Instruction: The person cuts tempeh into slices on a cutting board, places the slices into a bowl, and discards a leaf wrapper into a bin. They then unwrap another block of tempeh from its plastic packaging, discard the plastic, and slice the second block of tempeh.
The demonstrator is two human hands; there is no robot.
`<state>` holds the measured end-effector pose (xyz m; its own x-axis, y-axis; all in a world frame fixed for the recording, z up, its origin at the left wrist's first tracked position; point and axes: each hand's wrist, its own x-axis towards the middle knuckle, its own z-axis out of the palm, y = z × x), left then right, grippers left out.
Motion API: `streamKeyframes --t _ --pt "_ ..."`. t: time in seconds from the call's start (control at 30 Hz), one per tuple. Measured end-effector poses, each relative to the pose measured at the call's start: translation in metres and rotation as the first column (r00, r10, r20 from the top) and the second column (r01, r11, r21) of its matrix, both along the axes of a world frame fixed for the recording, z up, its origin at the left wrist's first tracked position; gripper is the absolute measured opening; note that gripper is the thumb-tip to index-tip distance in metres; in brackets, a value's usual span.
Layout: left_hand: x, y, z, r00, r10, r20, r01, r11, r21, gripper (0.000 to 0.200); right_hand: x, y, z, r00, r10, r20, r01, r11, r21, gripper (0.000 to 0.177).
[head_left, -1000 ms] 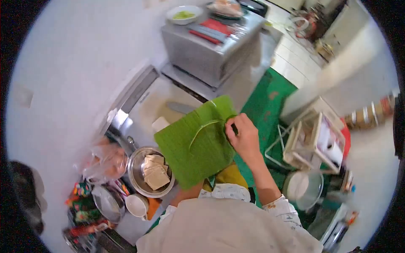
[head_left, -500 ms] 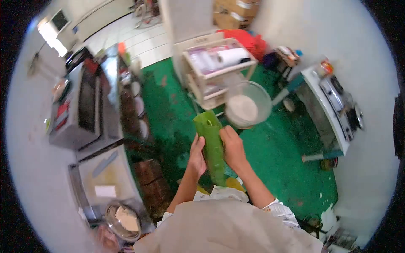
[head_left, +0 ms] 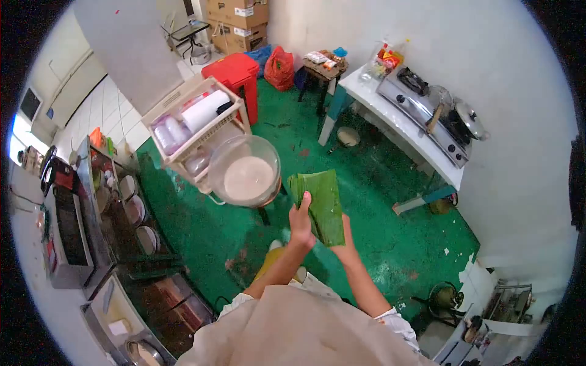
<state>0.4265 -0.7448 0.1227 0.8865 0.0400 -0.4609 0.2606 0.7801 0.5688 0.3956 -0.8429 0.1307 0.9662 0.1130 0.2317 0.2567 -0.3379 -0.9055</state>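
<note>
A folded green banana leaf (head_left: 326, 207) is held up in front of my body, above the green floor. My left hand (head_left: 301, 222) grips its left edge, the thumb lying on top and the other fingers hidden behind. Under the lower right side is my right hand (head_left: 345, 239), mostly covered by the leaf, so its fingers barely show. Whether anything lies inside the fold cannot be seen.
Ahead to the left, a clear tub (head_left: 249, 177) of pale contents stands by a beige cart (head_left: 183, 131). A gas stove (head_left: 427, 113) sits on a white table (head_left: 442, 165) to the right. A cutting board (head_left: 119, 305) with a knife is at lower left.
My view has swung to the right, toward the stove table. The leaf, narrow and rolled-looking before, now shows a broader flat face. My right hand has shifted from its upper side to underneath.
</note>
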Motion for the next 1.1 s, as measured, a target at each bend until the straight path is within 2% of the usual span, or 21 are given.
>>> streamKeyframes --t 0.1,0.13,0.17,0.27,0.3,0.37,0.4,0.43,0.47,0.5,0.53,0.6,0.67,0.7,0.77,0.83,0.87,0.9,0.97,1.03,1.1 --pt "0.055 -0.022 -0.012 0.998 0.066 0.022 -0.068 0.99 0.123 0.054 0.038 -0.021 -0.013 0.974 -0.045 -0.22 0.073 0.99 0.12 0.023" --pt "0.072 -0.029 -0.013 0.995 0.083 0.055 -0.091 0.985 0.149 0.059 0.059 -0.027 -0.013 0.933 0.028 -0.358 0.178 0.829 0.529 0.024" --pt "0.091 -0.035 -0.006 0.994 0.087 0.063 -0.095 0.985 0.144 0.059 0.082 -0.033 -0.009 0.884 0.158 -0.439 0.31 0.503 0.806 0.026" --pt "0.159 -0.046 -0.003 0.986 0.138 -0.095 -0.118 0.974 0.191 0.055 0.152 -0.06 0.013 0.822 0.163 -0.545 0.458 0.381 0.803 0.036" --pt "0.184 -0.051 -0.011 0.987 0.137 -0.085 -0.119 0.975 0.185 0.055 0.177 -0.064 0.016 0.828 0.16 -0.537 0.449 0.385 0.807 0.036" --pt "0.244 -0.061 -0.019 0.984 0.176 0.01 -0.175 0.976 0.132 0.056 0.228 -0.073 0.023 0.876 -0.43 -0.218 0.481 0.751 0.453 0.042" --pt "0.272 -0.068 -0.017 0.944 0.202 -0.26 -0.131 0.955 0.265 0.057 0.252 -0.084 0.027 0.898 -0.44 -0.015 0.438 0.887 0.145 0.052" --pt "0.295 -0.075 -0.017 0.944 0.2 -0.264 -0.132 0.958 0.255 0.057 0.275 -0.09 0.031 0.898 -0.44 -0.012 0.437 0.889 0.134 0.052" --pt "0.312 -0.079 0.001 0.979 0.138 -0.15 -0.102 0.969 0.225 0.058 0.297 -0.091 0.042 0.93 -0.323 0.174 0.357 0.909 -0.217 0.056" --pt "0.33 -0.082 0.011 0.996 0.08 -0.036 -0.071 0.976 0.206 0.059 0.32 -0.091 0.048 0.945 -0.139 0.296 0.287 0.788 -0.545 0.061" --pt "0.347 -0.083 0.007 0.995 0.089 -0.049 -0.077 0.974 0.213 0.059 0.343 -0.086 0.05 0.963 -0.08 0.257 0.215 0.804 -0.555 0.071" --pt "0.381 -0.082 0.0 0.981 -0.181 0.073 0.182 0.983 -0.018 0.051 0.385 -0.079 0.037 0.984 -0.052 0.168 0.118 0.903 -0.413 0.074" --pt "0.416 -0.073 0.003 0.985 -0.161 0.062 0.165 0.984 -0.062 0.055 0.428 -0.071 0.039 0.999 -0.002 -0.034 -0.004 0.984 -0.178 0.081" --pt "0.432 -0.069 0.016 0.986 -0.157 0.053 0.162 0.98 -0.116 0.059 0.449 -0.066 0.036 0.999 0.03 -0.037 -0.036 0.984 -0.175 0.081" --pt "0.467 -0.059 0.026 0.995 -0.094 0.019 0.096 0.985 -0.141 0.05 0.487 -0.055 0.022 0.985 0.092 -0.146 -0.075 0.99 0.122 0.078" --pt "0.511 -0.048 0.01 0.975 -0.206 0.083 0.201 0.978 0.062 0.063 0.534 -0.05 0.013 0.967 0.11 -0.231 -0.059 0.974 0.217 0.074" --pt "0.543 -0.042 0.004 0.96 -0.272 -0.058 0.278 0.951 0.135 0.067 0.561 -0.049 0.005 0.946 0.159 -0.283 -0.079 0.958 0.275 0.068" --pt "0.565 -0.039 -0.003 0.967 -0.246 -0.059 0.252 0.958 0.134 0.067 0.587 -0.048 -0.001 0.919 0.208 -0.334 -0.092 0.939 0.332 0.062" --pt "0.614 -0.03 -0.004 0.98 -0.197 0.014 0.176 0.905 0.387 0.076 0.646 -0.048 -0.012 0.908 0.24 -0.344 -0.1 0.92 0.38 0.048" --pt "0.669 -0.021 -0.023 0.989 -0.092 0.118 0.039 0.92 0.39 0.078 0.713 -0.052 -0.024 0.849 0.273 -0.453 -0.126 0.936 0.328 0.035" --pt "0.725 -0.004 -0.028 0.976 0.011 0.217 -0.098 0.912 0.397 0.08 0.764 -0.027 0.015 0.832 0.304 -0.465 -0.069 0.887 0.456 0.025"
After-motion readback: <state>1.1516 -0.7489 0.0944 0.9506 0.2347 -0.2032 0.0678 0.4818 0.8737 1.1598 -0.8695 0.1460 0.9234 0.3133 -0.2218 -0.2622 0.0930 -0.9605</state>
